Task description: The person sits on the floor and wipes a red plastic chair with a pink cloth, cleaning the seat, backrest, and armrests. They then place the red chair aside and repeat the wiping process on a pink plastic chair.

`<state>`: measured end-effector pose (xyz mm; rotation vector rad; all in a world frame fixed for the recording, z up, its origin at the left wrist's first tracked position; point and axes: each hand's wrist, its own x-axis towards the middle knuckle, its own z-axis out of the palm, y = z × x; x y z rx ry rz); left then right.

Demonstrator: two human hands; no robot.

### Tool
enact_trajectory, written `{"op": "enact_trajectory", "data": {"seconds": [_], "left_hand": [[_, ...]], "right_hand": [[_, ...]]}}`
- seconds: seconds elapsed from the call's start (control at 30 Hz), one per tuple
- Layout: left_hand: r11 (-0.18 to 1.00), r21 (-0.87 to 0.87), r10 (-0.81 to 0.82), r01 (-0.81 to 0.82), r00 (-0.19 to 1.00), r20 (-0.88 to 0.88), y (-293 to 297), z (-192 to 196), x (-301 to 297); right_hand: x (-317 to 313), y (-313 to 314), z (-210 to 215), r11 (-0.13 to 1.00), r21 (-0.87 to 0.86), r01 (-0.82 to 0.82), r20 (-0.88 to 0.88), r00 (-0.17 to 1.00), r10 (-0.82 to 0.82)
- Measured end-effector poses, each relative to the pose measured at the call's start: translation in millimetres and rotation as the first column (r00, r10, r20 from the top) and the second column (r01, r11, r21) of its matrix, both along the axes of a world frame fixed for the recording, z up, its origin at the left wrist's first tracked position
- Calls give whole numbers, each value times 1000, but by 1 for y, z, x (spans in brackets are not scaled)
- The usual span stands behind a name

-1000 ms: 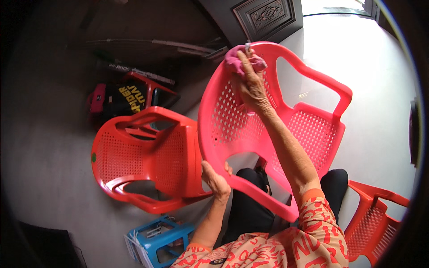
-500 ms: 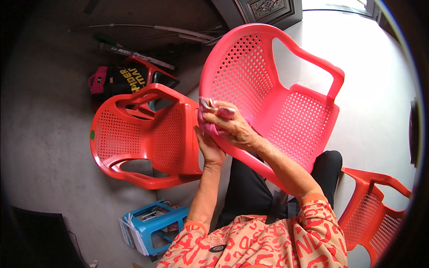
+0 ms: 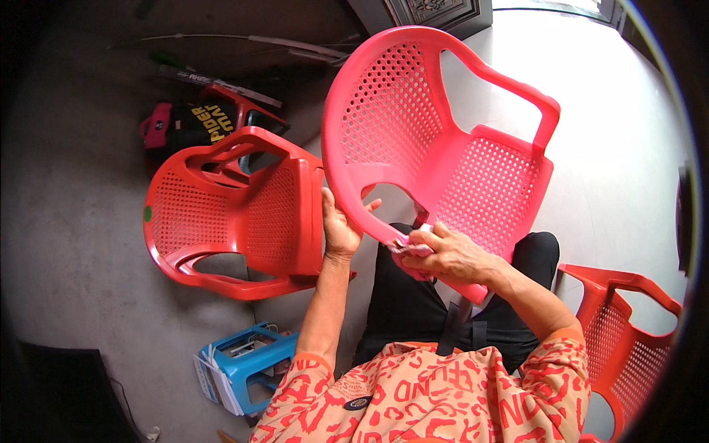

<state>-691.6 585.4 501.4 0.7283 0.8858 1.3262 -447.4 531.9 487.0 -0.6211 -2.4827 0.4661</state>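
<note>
Left hand point(image 3: 341, 230) grips the pink chair's point(image 3: 436, 148) backrest edge, fingers wrapped round it, tilting it over the lap so the rim faces up. Right hand point(image 3: 450, 255) is closed on a pink cloth point(image 3: 408, 251), pressing it against that lower rim.

grey concrete floor point(image 3: 66, 244), dark carved wooden door point(image 3: 436, 11), bright daylit pale floor point(image 3: 620, 170) at right

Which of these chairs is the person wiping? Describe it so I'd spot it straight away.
Start at the person's dark-trousered lap. The pink perforated plastic armchair is tilted over it, gripped by the left hand, while the right hand presses a pink cloth to its edge. Its neighbours are orange-red; it alone is pink.
</note>
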Motion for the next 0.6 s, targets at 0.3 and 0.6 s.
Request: {"op": "enact_trajectory", "data": {"seconds": [0.3, 0.6], "left_hand": [[982, -119, -163, 149, 979, -119, -2, 3, 4], [992, -119, 33, -52, 986, -163, 0, -6, 11]], "right_hand": [[-47, 19, 1, 986, 120, 119, -80, 991, -110], [7, -25, 8, 999, 34, -31, 25, 999, 30]]}}
